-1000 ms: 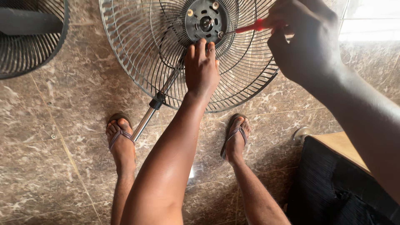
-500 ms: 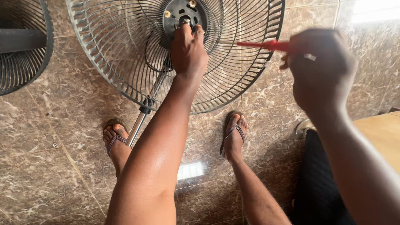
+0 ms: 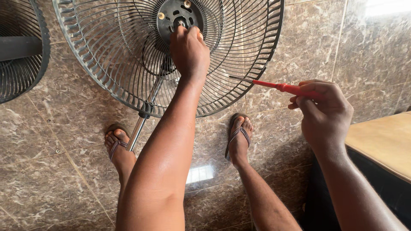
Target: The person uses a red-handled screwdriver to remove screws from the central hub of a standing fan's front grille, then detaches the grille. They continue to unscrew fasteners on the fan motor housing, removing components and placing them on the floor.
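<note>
Red screwdriver held in right hand beside grille rim — left hand apparently pinching hub.

I see open air between my right hand and the fan guard; its wire ribs block passage, and my left hand covers the hub.

No packages, labels, signs or screens appear in this view from above; nothing here carries a printed face or a display, neither on the floor nor on the things standing about it.
</note>
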